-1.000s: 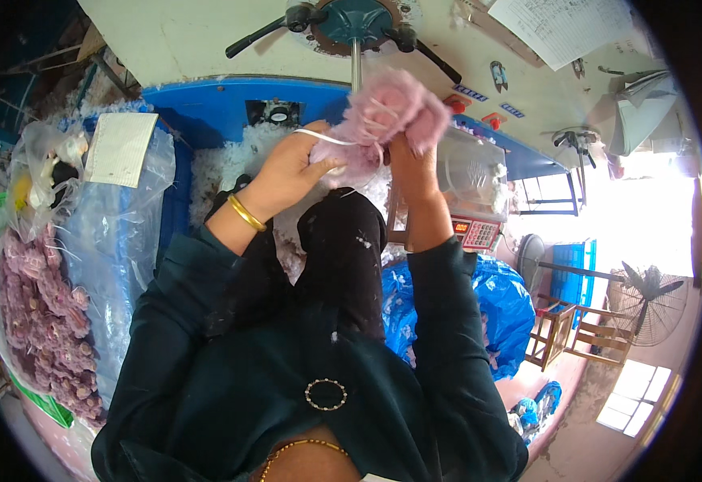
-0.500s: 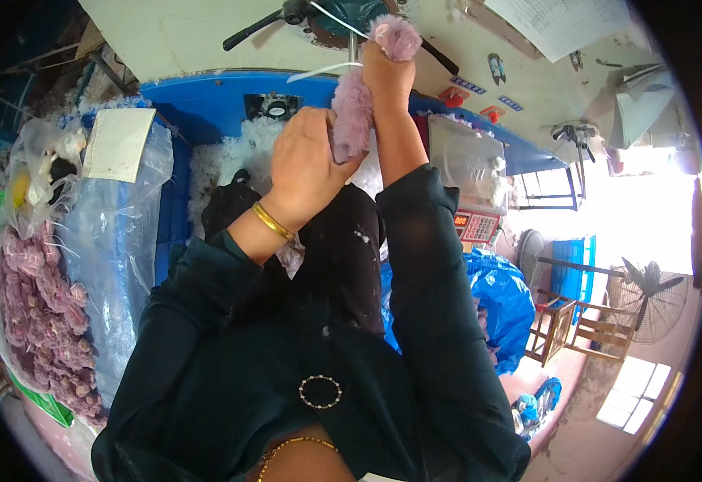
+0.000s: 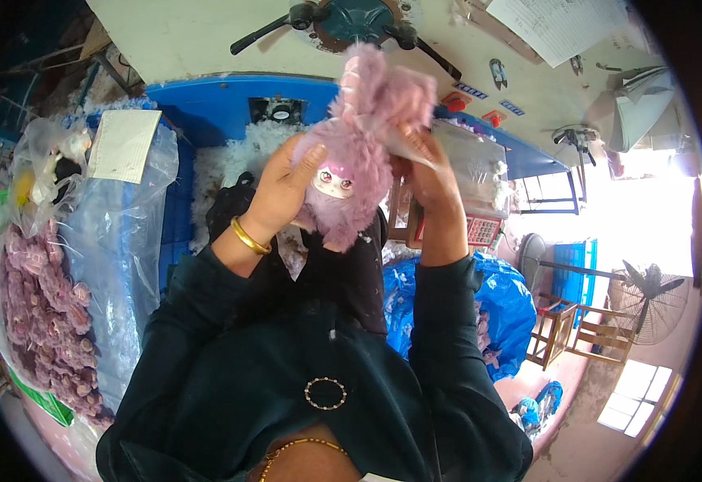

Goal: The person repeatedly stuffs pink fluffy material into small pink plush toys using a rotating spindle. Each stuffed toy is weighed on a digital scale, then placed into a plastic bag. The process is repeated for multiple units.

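Observation:
A mauve furry plush toy (image 3: 359,210) with a small pale face and big printed eyes is held up over my lap. Its long ears point toward the table; one is upright, and the other is folded to the right and smeared by motion. My left hand (image 3: 280,186) is closed round the toy's left side, thumb on the fur beside the face. On the other side my right hand (image 3: 427,165) grips the toy near the base of the folded ear, its fingers partly hidden and blurred. Just beyond the ears is a dark green machine mount (image 3: 356,20) with black handles.
White stuffing (image 3: 230,153) lies in the blue bin below the table edge. At left, a clear bag (image 3: 45,313) holds several mauve plush pieces. A blue bag (image 3: 503,313), a scale (image 3: 483,230) and a fan (image 3: 648,301) are at right; papers (image 3: 556,28) lie on the table.
The toy has come back from the machine toward me and turned, so its face now shows. My right hand has moved down and right; the white strips by the machine are out of sight.

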Motion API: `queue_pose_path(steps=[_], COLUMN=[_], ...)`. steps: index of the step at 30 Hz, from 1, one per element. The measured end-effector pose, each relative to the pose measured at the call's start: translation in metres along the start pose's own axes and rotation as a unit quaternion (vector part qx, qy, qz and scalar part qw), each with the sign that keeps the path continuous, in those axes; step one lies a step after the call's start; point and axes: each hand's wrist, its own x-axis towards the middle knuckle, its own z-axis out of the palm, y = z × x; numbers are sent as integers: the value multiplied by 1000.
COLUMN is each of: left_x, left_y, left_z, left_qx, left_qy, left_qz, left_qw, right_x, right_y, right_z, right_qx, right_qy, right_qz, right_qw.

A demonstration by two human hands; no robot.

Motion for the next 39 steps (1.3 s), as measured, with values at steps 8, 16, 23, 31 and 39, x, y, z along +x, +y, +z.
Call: queue_pose_path(steps=[8, 16, 23, 31, 39], left_x=[-11, 2, 7, 13, -10], left_y=[-9, 17, 17, 31, 15], left_z=[3, 11, 25, 28, 2], left_qx=[-14, -269, -97, 518, 310], left_qy=[17, -14, 1, 4, -110], left_qz=[-13, -359, -146, 103, 136], left_qw=[1000, 894, 984, 849, 935], right_x=[-11, -33, 77, 105, 33], right_y=[27, 5, -19, -24, -10], right_z=[49, 58, 46, 41, 57], right_qx=[95, -587, -566, -567, -500], right_qy=[-61, -63, 202, 201, 157], right_qz=[48, -324, -360, -373, -254], right_qw=[992, 740, 713, 706, 813])
